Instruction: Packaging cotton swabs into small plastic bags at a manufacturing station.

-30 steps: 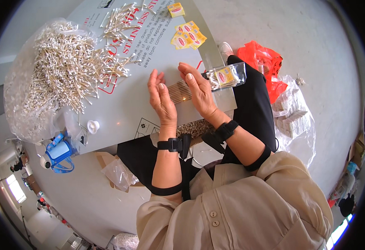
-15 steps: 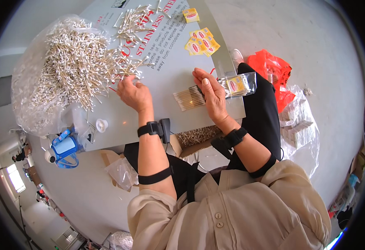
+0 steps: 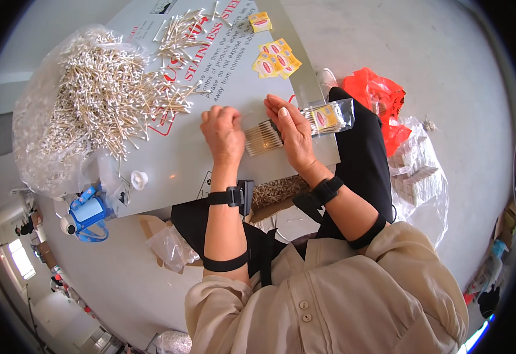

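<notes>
My left hand is over the table just left of a flat row of cotton swabs, its fingers curled and slightly blurred; what they hold, if anything, is hidden. My right hand rests on edge across that row, fingers stretched out and thumb raised. Right of it, the swabs lie with a yellow card in a clear plastic sleeve that reaches past the table edge. A big heap of loose cotton swabs spills from a clear bag at the left.
More loose swabs and several yellow cards lie farther back on the grey table. A white cap and a blue bottle are at its near left. Below stands a box of swabs; right, a red bag on the floor.
My left hand has moved right, from the edge of the swab heap to the flat row. My right hand stays on the row. The whole view has shifted slightly.
</notes>
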Demonstrator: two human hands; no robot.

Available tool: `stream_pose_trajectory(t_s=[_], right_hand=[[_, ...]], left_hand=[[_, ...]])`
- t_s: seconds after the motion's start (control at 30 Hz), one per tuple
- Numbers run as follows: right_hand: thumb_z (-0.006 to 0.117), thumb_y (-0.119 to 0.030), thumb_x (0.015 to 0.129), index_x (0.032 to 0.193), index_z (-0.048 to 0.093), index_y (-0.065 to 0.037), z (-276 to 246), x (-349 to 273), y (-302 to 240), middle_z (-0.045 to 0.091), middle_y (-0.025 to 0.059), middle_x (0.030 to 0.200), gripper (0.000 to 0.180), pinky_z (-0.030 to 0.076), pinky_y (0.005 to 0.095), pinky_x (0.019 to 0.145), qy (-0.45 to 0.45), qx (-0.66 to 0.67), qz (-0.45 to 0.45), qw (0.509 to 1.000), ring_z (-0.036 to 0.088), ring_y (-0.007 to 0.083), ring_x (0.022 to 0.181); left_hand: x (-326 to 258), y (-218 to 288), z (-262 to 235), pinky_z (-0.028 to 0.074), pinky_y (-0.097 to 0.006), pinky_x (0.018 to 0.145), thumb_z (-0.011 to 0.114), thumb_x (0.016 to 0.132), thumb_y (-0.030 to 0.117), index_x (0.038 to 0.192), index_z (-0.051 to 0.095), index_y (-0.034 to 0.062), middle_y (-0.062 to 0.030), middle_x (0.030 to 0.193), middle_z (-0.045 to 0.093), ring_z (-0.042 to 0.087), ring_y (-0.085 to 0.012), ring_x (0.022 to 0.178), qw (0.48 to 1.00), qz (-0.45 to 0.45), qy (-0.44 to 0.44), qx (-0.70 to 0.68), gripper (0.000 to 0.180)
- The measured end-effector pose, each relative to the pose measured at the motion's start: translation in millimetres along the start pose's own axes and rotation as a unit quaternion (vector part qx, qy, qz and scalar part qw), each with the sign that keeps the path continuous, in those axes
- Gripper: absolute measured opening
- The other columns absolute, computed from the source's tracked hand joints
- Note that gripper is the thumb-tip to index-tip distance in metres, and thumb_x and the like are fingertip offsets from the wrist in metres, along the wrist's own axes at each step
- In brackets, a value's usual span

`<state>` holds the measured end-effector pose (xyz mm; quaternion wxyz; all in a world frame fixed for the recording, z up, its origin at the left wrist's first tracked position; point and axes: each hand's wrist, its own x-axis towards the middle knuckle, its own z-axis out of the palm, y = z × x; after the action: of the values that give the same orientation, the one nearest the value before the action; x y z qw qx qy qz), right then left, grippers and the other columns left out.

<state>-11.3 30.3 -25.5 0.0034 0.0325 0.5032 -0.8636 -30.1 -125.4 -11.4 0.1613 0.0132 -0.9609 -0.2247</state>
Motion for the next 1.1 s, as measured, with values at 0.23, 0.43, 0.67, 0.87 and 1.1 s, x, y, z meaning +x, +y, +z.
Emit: stream_pose_trajectory(t_s=[0.23, 0.43, 0.67, 0.87, 1.1], right_hand=[[0.043, -0.024, 0.106, 0.133, 0.052, 0.005, -1.6, -0.7, -9.0, 0.05, 0.0131, 0.141, 0.041, 0.037, 0.0342, 0.113, -0.022, -0.071, -0.012, 0.997, 0.047, 0.021, 0.131], [0.042, -0.026, 0.106, 0.133, 0.053, 0.002, -2.7, 4.2, -1.7, 0.048, 0.0124, 0.143, 0.04, 0.037, 0.032, 0.112, -0.048, -0.136, -0.033, 0.989, 0.046, 0.0187, 0.131], [0.043, -0.026, 0.106, 0.135, 0.051, 0.003, 0.3, 2.0, -3.2, 0.053, 0.0117, 0.137, 0.042, 0.04, 0.0312, 0.109, -0.059, -0.156, -0.017, 0.986, 0.049, 0.0186, 0.128], [0.044, -0.026, 0.106, 0.135, 0.05, 0.004, -0.4, -2.8, -1.0, 0.056, 0.0114, 0.133, 0.042, 0.041, 0.0311, 0.107, -0.054, -0.171, -0.029, 0.983, 0.052, 0.0186, 0.126], [0.045, -0.026, 0.106, 0.133, 0.052, 0.006, 0.1, -7.2, -2.0, 0.056, 0.0134, 0.133, 0.043, 0.042, 0.0331, 0.108, -0.021, -0.124, -0.015, 0.992, 0.053, 0.0207, 0.126]], left_hand=[[-22.9, -10.0, -8.9, 0.041, -0.037, 0.1, 0.057, 0.097, 0.015, 0.122, 0.062, 0.0031, -0.0079, 0.122, 0.058, 0.053, -0.0192, 0.115, 0.875, -0.193, 0.065, -0.439, 0.028], [-31.7, 7.2, 2.2, 0.034, -0.04, 0.111, 0.043, 0.104, 0.037, 0.138, 0.046, -0.0033, -0.0191, 0.138, 0.05, 0.049, -0.026, 0.127, 0.837, -0.16, 0.084, -0.516, 0.053], [-29.7, 25.0, 5.6, 0.041, -0.04, 0.104, 0.043, 0.104, 0.042, 0.137, 0.047, -0.0022, -0.0204, 0.122, 0.06, 0.056, -0.0263, 0.117, 0.852, -0.146, 0.002, -0.502, 0.055], [-28.2, 24.9, 5.1, 0.044, -0.039, 0.101, 0.043, 0.104, 0.042, 0.136, 0.047, -0.0015, -0.0199, 0.119, 0.062, 0.059, -0.0257, 0.113, 0.851, -0.144, -0.005, -0.505, 0.055], [-35.8, 19.2, -2.1, 0.036, -0.043, 0.109, 0.046, 0.103, 0.037, 0.137, 0.046, -0.0025, -0.0183, 0.137, 0.051, 0.049, -0.0269, 0.128, 0.832, -0.143, 0.065, -0.533, 0.052]])
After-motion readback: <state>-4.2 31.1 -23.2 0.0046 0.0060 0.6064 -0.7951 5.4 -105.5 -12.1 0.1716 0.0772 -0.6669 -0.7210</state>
